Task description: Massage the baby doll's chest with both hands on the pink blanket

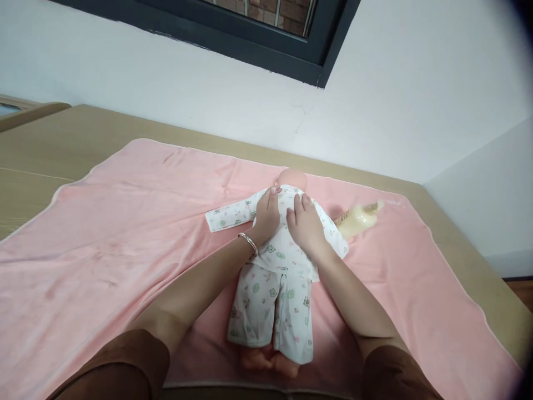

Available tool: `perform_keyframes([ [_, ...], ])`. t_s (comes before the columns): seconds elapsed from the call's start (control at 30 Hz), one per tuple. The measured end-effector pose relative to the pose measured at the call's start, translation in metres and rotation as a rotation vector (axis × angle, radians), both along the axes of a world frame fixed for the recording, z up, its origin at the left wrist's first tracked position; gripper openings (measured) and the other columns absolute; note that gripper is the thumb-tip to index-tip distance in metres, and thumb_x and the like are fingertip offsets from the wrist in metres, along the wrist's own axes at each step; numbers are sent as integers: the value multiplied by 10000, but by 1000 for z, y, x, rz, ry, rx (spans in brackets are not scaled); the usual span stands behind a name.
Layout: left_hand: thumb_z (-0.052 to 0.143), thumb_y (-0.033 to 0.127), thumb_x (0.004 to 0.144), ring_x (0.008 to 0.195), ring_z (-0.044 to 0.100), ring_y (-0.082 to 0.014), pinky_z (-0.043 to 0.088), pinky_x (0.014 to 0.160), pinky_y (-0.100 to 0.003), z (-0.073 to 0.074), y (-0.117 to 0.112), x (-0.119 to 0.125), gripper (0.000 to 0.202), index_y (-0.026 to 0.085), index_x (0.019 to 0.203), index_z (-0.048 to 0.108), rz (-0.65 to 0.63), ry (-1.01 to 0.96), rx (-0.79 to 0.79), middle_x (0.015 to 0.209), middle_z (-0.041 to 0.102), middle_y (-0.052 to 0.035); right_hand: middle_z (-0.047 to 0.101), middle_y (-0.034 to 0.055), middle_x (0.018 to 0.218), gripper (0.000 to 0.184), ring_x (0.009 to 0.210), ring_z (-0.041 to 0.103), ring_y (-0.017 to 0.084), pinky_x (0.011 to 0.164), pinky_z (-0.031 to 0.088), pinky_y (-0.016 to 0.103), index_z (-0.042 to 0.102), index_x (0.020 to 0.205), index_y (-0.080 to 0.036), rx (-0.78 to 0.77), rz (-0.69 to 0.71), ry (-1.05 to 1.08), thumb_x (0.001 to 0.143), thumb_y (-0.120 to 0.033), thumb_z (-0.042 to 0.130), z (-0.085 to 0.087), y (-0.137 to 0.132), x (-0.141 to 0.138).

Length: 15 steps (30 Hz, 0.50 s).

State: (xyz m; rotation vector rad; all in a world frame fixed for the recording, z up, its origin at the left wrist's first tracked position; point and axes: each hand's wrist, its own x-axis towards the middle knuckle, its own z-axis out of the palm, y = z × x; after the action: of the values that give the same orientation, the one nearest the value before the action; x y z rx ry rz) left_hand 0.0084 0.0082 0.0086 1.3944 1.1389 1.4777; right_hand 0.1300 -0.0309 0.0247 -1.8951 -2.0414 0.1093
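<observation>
A baby doll [292,178] lies on a pink blanket [166,222], its head away from me and its feet toward me. It wears a white printed top [287,253] and matching trousers [254,305]. My left hand [267,214] rests on the left side of the top's chest, fingers stretched forward near the neck. Flat on the right side of the chest lies my right hand [306,225], its fingers extended. The top's left sleeve stretches out sideways over the blanket. Beneath my hands part of the top is hidden.
Right of the doll lies a pale yellow bottle [360,218] on the blanket. The wooden table [100,125] shows around the blanket and meets a white wall [250,116] behind. A dark window frame [266,53] is set in that wall.
</observation>
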Motion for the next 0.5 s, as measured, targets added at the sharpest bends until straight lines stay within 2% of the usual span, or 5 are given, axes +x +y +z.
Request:
perform_keyframes([
  [0.13,291,378,1058,1206,635,-193,436,1122,-344,1,0,0,412,181,1095,651,11,-27,-26,1221,713,-106,314,180,1649,550,1567,190,327,1277,151,531,465,1506,-82,36,182,-63,994,-263,374,-2,-8,-10],
  [0.2,292,372,1057,1209,635,-193,437,1119,-341,0,1,-1,412,179,1088,655,6,-27,-40,1229,712,-109,340,115,1647,507,1565,215,287,1281,142,526,524,1475,-161,37,277,-28,1002,-284,385,-2,-1,-2],
  [0.27,292,374,1056,1205,634,-196,441,1113,-340,-1,2,-1,415,176,1084,655,-3,-22,-31,1226,712,-114,348,95,1645,497,1558,243,268,1276,169,512,535,1468,-189,35,290,29,1018,-346,393,-2,10,10],
  [0.4,314,372,1043,1187,635,-210,461,1098,-362,-5,6,-1,390,187,1096,653,-3,39,7,1209,712,-105,377,178,1619,582,1527,316,300,1254,224,495,458,1517,-115,37,101,38,1026,-422,393,-1,15,18],
  [0.5,388,252,980,1229,610,-244,454,1124,-425,-13,10,-1,326,180,1175,638,8,283,51,1270,687,-108,446,242,1559,643,1491,375,325,1228,268,463,428,1509,-27,22,-75,-48,1032,-454,365,1,5,9],
])
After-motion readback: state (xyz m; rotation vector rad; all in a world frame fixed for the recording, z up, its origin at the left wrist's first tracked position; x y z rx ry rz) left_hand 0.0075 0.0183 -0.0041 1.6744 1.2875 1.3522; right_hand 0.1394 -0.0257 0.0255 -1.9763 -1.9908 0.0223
